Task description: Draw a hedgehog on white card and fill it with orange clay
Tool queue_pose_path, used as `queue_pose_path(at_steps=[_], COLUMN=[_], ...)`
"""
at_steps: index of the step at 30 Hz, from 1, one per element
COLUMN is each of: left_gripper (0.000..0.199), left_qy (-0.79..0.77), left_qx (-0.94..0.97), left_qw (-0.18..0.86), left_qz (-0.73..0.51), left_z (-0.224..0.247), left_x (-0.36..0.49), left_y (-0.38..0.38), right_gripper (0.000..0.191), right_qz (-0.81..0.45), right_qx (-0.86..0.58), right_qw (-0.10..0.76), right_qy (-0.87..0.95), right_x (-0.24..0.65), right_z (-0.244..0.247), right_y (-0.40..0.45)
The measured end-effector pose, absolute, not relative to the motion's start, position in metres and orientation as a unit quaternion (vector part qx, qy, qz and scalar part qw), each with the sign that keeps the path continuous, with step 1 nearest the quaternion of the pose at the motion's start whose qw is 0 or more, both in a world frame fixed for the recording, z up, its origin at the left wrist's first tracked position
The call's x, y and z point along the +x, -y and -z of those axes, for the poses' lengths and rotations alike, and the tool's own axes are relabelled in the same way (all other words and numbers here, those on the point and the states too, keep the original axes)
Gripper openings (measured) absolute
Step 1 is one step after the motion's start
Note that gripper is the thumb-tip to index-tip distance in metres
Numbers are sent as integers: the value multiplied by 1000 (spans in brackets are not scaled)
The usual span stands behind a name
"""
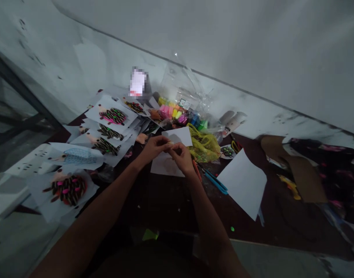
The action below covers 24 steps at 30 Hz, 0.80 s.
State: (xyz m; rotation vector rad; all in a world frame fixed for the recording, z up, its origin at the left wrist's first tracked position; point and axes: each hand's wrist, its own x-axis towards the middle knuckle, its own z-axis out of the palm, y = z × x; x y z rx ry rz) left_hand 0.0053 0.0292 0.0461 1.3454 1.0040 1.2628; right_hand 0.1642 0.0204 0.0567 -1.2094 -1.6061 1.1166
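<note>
My left hand point(153, 148) and my right hand point(181, 157) meet above the dark table, their fingertips pinching a small lump of pale yellowish modelling clay point(170, 143). Beneath them lies a white paper sheet point(165, 166), and a second sheet point(179, 136) sticks out behind my fingers. To the left of my left hand, several paper sheets carry clay hedgehog pictures point(113, 116) with dark and pink spines. The lump is partly hidden by my fingers.
Coloured clay packs point(177, 115) and a crumpled yellow plastic bag point(204, 146) lie just beyond my hands. Blue-handled scissors point(215, 181) and a blank white sheet point(243, 183) are to the right. A patterned cloth point(324, 170) and cardboard point(298, 170) lie farther right, against a white wall point(252, 46).
</note>
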Motion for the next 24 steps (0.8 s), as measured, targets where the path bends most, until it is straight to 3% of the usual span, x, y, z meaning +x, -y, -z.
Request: queue_pose_path(at_steps=[14, 24], left_gripper=[39, 38], left_qy=[-373, -362], left_qx=[515, 453], left_qw=[534, 590], left_qz=[-557, -562], left_z=[-46, -57], left_x=[8, 5], left_y=[-31, -26], right_gripper=[33, 34], right_qz=[-389, -439], right_qx=[-514, -481], right_qw=[479, 510], right_qy=[596, 562], right_x=[162, 162], right_z=[-46, -50], right_y=[-23, -19])
